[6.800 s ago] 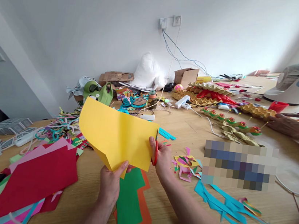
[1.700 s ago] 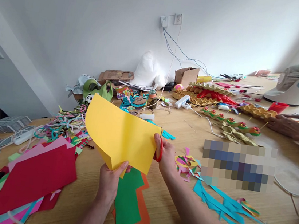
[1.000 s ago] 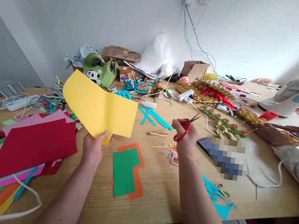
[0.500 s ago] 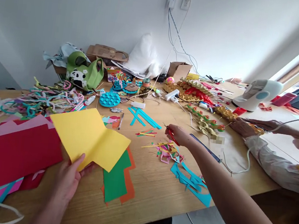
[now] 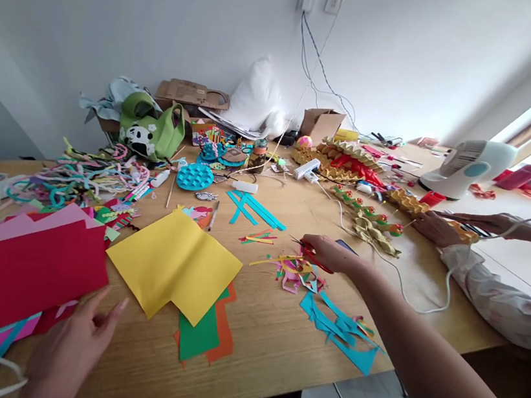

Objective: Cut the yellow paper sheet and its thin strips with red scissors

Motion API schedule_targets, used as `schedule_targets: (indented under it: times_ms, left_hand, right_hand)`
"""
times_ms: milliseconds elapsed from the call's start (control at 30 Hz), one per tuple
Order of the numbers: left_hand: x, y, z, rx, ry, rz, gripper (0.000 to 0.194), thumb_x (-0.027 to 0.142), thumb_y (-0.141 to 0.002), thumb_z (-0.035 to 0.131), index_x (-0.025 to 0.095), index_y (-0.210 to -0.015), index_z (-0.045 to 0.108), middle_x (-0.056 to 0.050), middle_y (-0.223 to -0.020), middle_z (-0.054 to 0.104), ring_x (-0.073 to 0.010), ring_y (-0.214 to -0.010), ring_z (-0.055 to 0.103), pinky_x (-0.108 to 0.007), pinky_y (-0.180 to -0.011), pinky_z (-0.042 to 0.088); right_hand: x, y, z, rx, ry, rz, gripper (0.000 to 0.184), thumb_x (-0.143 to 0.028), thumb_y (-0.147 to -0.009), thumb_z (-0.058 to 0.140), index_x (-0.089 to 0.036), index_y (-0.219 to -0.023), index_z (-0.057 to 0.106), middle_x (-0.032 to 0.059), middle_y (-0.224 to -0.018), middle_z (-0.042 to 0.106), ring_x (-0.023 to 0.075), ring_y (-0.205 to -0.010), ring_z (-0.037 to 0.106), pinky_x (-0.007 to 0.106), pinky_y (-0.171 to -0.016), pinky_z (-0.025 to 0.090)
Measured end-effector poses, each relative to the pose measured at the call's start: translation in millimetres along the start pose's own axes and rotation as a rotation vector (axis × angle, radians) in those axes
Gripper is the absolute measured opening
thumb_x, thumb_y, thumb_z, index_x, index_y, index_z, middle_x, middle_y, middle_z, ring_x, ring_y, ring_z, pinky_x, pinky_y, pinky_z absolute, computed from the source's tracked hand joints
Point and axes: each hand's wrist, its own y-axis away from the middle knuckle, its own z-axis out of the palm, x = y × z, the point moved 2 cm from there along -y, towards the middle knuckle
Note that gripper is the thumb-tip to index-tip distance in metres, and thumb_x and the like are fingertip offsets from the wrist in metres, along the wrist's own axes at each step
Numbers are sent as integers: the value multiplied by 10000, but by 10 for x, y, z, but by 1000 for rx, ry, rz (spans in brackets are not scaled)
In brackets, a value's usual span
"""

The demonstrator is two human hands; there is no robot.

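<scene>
My left hand (image 5: 81, 335) is empty, its fingers apart, over the table just right of a stack of coloured paper topped by a red sheet (image 5: 25, 272). To its upper right lies a creased yellow sheet (image 5: 166, 264) with a notch cut from its near edge. It partly covers a green sheet (image 5: 199, 334) and an orange sheet (image 5: 223, 330). My right hand (image 5: 329, 253) is closed on red-handled scissors (image 5: 315, 258), the blades pointing left. Below it is a pile of small paper scraps (image 5: 297, 272), with blue paper cuttings (image 5: 341, 330) nearer the table edge.
Blue strips (image 5: 257, 209) and a pen (image 5: 214, 216) lie mid-table. A tangle of pipe cleaners (image 5: 77, 177) and a green panda bag (image 5: 150, 131) are at left. A white cable (image 5: 401, 282) crosses the right side, where another person's hands (image 5: 437, 229) work near a white fan (image 5: 468, 167).
My left hand has let go of the yellow sheet and moved down and left. The sheet now lies on the table. My right hand with the scissors has shifted slightly right and down.
</scene>
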Motion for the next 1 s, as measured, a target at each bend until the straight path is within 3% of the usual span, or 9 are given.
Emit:
schedule_targets:
  times_ms: [67,167,233,333,467,567,633,833,1000]
  left_hand:
    - [106,2,-73,30,-74,81,496,512,-694,588,174,-1054,638,-75,-712,698,-263,-622,647,-319,-475,449]
    - [540,40,-3,54,127,260,420,477,-748,553,202,-1055,630,-64,-860,704,-223,-724,654,-312,-613,500]
    - [947,51,185,-65,378,413,370,443,-784,536,190,-1037,631,-75,-967,691,-204,-836,651,-301,-721,517]
    - [1534,4,571,-286,574,596,337,373,-802,552,200,-1081,631,-79,-1134,641,-207,-1049,588,-343,-924,448]
    - [1995,-125,1004,-534,700,655,469,349,-732,659,223,-1179,590,-108,-1250,571,-243,-1178,498,-405,-1012,358]
    - [2124,-208,1124,-518,711,700,512,360,-677,715,246,-1164,606,-108,-1275,540,-254,-1211,454,-416,-1039,307]
    - [2169,-253,1147,-539,681,726,412,378,-664,721,222,-1042,674,-107,-1221,574,-261,-1189,466,-401,-1026,313]
    - [2227,-380,1194,-885,769,478,340,448,-700,659,140,-834,714,-76,-859,706,-224,-862,620,-330,-810,437]
    - [2239,-466,1191,-955,848,372,304,438,-650,699,139,-707,700,-53,-691,697,-167,-715,605,-288,-748,416]
  right_hand:
    - [-39,57,-75,7,-4,-36,143,-186,-807,484,-165,-829,623,70,-777,673,162,-655,566,235,-574,348]
    - [-157,156,-232,39,-62,-127,128,-208,-805,466,-172,-783,587,51,-726,653,146,-598,527,239,-556,350]
    - [-277,222,-353,40,-171,-198,107,-207,-800,469,-176,-772,567,48,-743,657,145,-612,536,241,-571,369]
    - [-473,301,-518,-3,-324,-273,70,-213,-780,505,-171,-799,557,51,-767,664,148,-636,556,246,-588,396]
    - [-613,332,-641,13,-387,-306,76,-234,-758,545,-165,-780,567,45,-735,640,138,-603,523,252,-574,406]
    - [-580,280,-631,32,-432,-308,87,-247,-753,559,-165,-782,571,46,-744,637,141,-625,523,261,-593,418]
    - [-523,219,-592,33,-453,-304,99,-259,-757,557,-164,-781,567,52,-753,640,147,-647,530,269,-609,426]
    - [-422,25,-474,15,-508,-245,130,-295,-741,567,-171,-768,541,44,-750,632,143,-641,533,266,-611,437]
    - [-439,-81,-424,39,-516,-182,128,-297,-712,576,-179,-739,535,23,-704,606,139,-620,519,246,-577,424]
